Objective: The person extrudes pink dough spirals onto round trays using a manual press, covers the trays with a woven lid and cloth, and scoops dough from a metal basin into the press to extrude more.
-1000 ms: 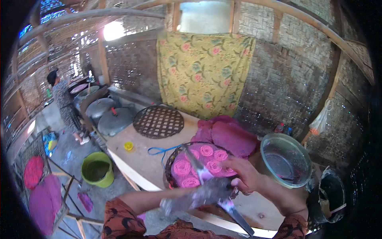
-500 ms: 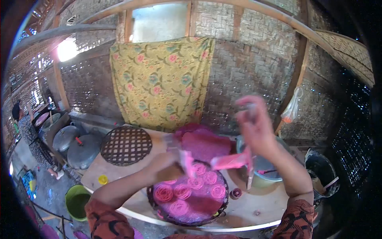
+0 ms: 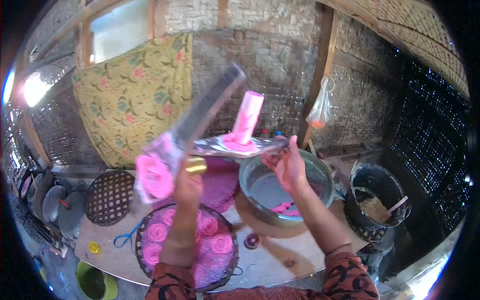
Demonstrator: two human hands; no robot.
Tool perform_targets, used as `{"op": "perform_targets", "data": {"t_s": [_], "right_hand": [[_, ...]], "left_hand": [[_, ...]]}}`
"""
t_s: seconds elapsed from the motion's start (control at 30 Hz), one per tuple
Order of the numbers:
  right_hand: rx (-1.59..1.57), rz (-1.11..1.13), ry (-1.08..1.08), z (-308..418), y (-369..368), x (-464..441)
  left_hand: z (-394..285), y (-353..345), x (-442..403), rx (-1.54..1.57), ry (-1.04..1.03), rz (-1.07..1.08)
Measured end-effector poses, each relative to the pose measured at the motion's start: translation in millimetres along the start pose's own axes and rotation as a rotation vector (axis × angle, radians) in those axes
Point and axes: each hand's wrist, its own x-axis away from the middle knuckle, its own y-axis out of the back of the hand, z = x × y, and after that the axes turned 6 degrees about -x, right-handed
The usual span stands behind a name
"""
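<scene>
My left hand (image 3: pixel 188 189) is closed around one half of a hand-operated dough press (image 3: pixel 212 105), a long dark bar tilted up to the right. A short gold-coloured cylinder (image 3: pixel 196 165) shows beside its fingers, and a round pink lump (image 3: pixel 155 176) is at the lower left end. The other half, a plunger (image 3: pixel 248 117), has a pink-smeared cylinder standing up from a flat bar. The thumb and fingers of my right hand (image 3: pixel 290 167) are around the bar's right end. Below, a round woven tray (image 3: pixel 234 265) carries several pink noodle-like rosettes (image 3: pixel 206 226).
A large basin (image 3: pixel 327 192) with pink dough (image 3: pixel 286 209) stands right of the tray. Beyond it is a black bucket (image 3: pixel 377 175). A lattice tray (image 3: pixel 110 197), blue scissors (image 3: pixel 129 235), a yellow cup (image 3: pixel 93 247) and a small dark red jar (image 3: pixel 252 241) are on the table.
The view has turned to the right. My hands now hold the two press halves higher and farther forward; the plunger's cylinder points up, and my right hand has come down to the bar's end.
</scene>
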Motion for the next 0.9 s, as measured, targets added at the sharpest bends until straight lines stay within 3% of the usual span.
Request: {"op": "perform_targets", "data": {"t_s": [0.07, 0.1, 0.13, 0.2, 0.23, 0.3, 0.37, 0.43, 0.5, 0.53, 0.6, 0.63, 0.67, 0.73, 0.77, 0.8, 0.83, 0.9], "right_hand": [[0.183, -0.060, -0.135, 21.2, 44.0, -12.9], [0.919, 0.214, -0.109, 30.0, 87.1, -29.2], [1.643, 0.511, -0.081, 33.9, 123.9, -40.3], [2.176, 0.658, -0.669, 31.5, 172.9, -48.2], [2.160, 0.661, -0.691, 23.2, 209.3, -51.3], [2.563, 0.888, -0.545, 4.0, 279.6, -61.0], [2.523, 0.952, -0.520, -6.1, 299.8, -74.9], [2.469, 1.034, -0.511, -16.7, 317.1, -81.9], [2.455, 1.377, -0.497, -26.5, 330.7, -88.8], [2.440, 1.396, -0.513, -22.6, 320.5, -91.1], [2.224, 1.131, -0.941, 8.5, 269.0, -85.7], [2.186, 1.122, -0.893, 25.6, 254.8, -83.7], [2.145, 1.108, -0.848, 43.2, 240.2, -82.3], [2.185, 1.000, -0.976, 73.7, 200.6, -85.9], [2.170, 1.015, -0.996, 76.3, 211.3, -89.1], [2.057, 1.015, -0.938, 86.2, 226.2, -93.8], [1.946, 1.006, -0.881, 93.7, 238.8, -97.5], [1.867, 1.029, -0.969, 87.4, 262.9, -103.1]], "left_hand": [[-20.5, -29.7, -27.5, -0.002, -0.030, 0.085], [-24.2, -51.3, -35.4, 0.062, 0.046, 0.054], [-11.1, -61.0, -45.0, 0.053, -0.009, 0.007], [37.6, -57.6, -48.5, 0.259, 0.092, 0.168], [68.4, -53.1, -42.7, 0.295, 0.156, 0.203], [138.1, -53.7, -16.0, -0.019, 0.263, 0.130], [208.1, -44.7, 19.2, -1.305, -0.342, 0.470], [230.3, -88.1, 38.2, -0.946, 0.214, 0.427], [271.2, -88.7, 52.8, -1.010, 0.249, 0.527], [289.1, -86.0, 60.3, -1.017, 0.184, 0.526], [316.9, -71.2, 71.8, -1.156, 0.024, 0.609], [326.2, -63.7, 76.1, -1.283, -0.086, 0.684], [313.6, -71.3, 73.3, -1.236, 0.034, 0.674], [320.2, -60.7, 79.3, -1.234, 0.082, 0.718], [323.5, -55.5, 82.3, -1.234, 0.107, 0.740], [323.4, -53.3, 82.6, -1.290, -0.023, 0.746], [318.6, -54.8, 80.8, -1.282, 0.020, 0.768], [309.3, -57.9, 76.9, -1.268, 0.107, 0.808]]}}
